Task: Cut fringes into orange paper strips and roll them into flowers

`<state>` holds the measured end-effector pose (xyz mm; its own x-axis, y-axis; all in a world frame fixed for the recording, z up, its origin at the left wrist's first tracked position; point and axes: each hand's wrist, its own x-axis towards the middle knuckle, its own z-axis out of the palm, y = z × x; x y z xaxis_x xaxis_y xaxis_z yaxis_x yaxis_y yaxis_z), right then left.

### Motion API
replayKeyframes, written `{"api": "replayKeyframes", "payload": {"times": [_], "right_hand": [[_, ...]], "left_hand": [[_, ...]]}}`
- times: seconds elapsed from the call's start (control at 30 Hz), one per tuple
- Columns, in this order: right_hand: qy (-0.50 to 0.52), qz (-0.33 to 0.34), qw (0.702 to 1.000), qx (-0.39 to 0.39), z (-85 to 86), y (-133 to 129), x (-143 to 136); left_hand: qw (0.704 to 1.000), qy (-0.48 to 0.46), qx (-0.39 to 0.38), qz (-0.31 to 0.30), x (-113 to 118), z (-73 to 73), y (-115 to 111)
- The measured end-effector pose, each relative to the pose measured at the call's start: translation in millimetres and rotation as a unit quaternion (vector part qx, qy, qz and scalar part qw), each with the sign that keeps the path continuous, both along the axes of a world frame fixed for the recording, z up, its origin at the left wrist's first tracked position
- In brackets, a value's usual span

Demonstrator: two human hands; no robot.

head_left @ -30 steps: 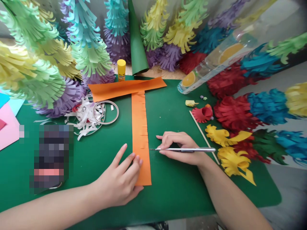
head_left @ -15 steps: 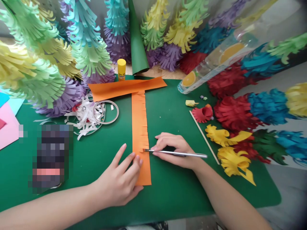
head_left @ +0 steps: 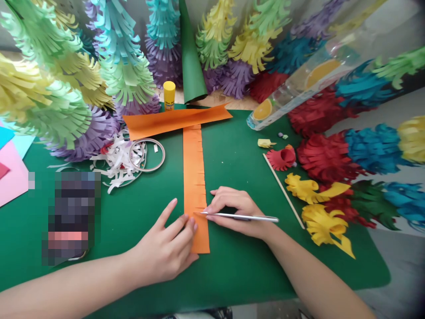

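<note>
Strip of orange paper [head_left: 193, 173] lies on the green table [head_left: 133, 221], my spread left hand [head_left: 166, 248] pressing it. My right hand [head_left: 254, 210] pinches a craft knife [head_left: 245, 217]. Edge-slitting seems underway; next, I'd need short strokes clear of fingertips.

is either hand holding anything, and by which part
The right hand holds a thin silver tool near its pointed end. The left hand rests on the near part of the orange strip, not visibly gripping it.

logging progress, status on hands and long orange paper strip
Left hand touching orange strip, slits along one edge. Right hand pinching slim silver pen-shaped tool, tip over strip. Second orange paper piece across far end.
</note>
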<state>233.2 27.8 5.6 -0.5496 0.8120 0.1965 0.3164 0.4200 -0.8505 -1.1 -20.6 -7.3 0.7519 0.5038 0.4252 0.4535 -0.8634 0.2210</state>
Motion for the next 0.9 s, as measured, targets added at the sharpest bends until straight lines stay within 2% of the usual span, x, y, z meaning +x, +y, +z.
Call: {"api": "replayKeyframes", "payload": {"times": [0.53, 0.9], "right_hand": [[-0.026, 0.023, 0.999, 0.01, 1.4, -2, -1], [-0.08, 0.069, 0.994, 0.001, 16.3, 4, 18]], "left_hand": [[1.0, 0.002, -0.01, 0.002, 1, 0.8, -1], [1.0, 0.031, 0.003, 0.005, 1, 3.7, -1]]}}
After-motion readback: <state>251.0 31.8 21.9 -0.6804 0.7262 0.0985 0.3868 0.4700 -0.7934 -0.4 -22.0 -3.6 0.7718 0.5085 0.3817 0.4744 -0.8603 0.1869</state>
